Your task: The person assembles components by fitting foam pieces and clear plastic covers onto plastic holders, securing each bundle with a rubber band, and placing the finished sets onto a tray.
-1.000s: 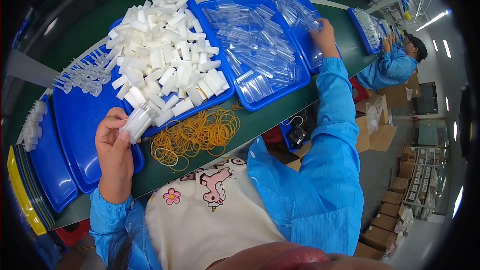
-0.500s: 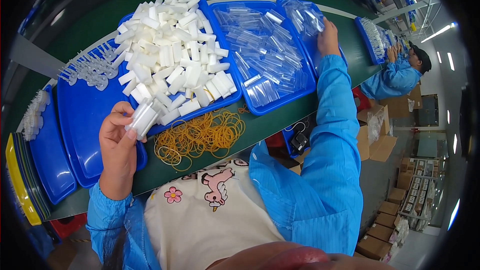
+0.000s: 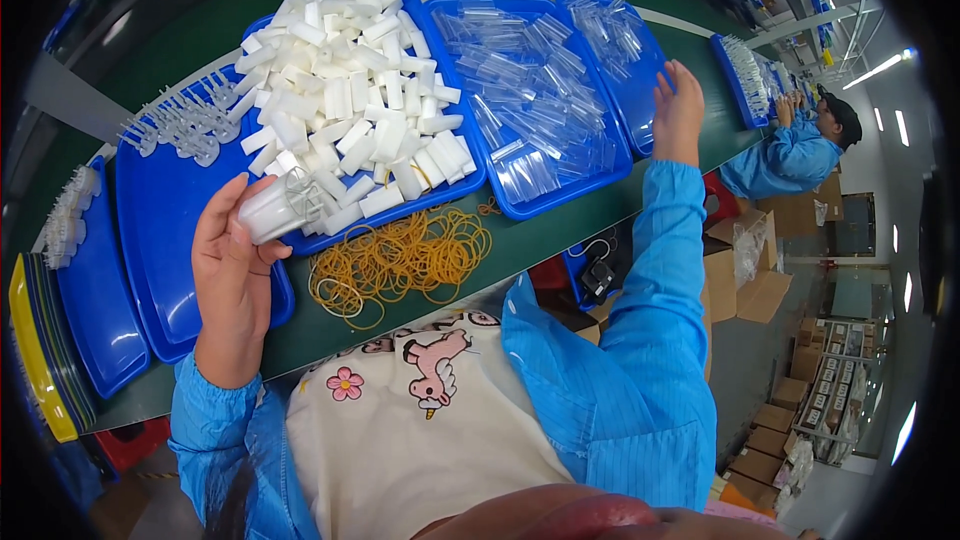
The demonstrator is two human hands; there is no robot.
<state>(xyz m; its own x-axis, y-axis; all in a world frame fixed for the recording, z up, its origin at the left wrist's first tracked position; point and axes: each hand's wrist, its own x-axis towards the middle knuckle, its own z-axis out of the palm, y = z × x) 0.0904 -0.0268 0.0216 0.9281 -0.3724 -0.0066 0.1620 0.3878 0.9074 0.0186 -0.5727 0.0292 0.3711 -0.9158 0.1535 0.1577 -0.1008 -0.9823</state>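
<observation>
My left hand (image 3: 232, 270) is closed around a small clear plastic piece with white foam blocks (image 3: 272, 212) in or against it, in front of the heap. A big pile of white foam blocks (image 3: 350, 100) fills the blue tray beside it. My right hand (image 3: 682, 108) hovers by the right edge of the far right blue tray (image 3: 640, 105). Its fingers are loosely bent and a little apart, and I see nothing in them. Thin clear plastic pieces (image 3: 607, 35) lie at that tray's far end. More clear plastic sleeves (image 3: 540, 100) fill the middle tray.
Tan rubber bands (image 3: 410, 260) lie loose on the green table (image 3: 320, 340) before the trays. Clear stemmed parts (image 3: 190, 125) sit in a left blue tray (image 3: 170, 250). Stacked trays (image 3: 40, 360) stand at the far left. A co-worker (image 3: 800, 145) sits at the right.
My right hand has come off the clear pieces in the far right tray and moved right and nearer. The left hand has turned its piece and shifted slightly left.
</observation>
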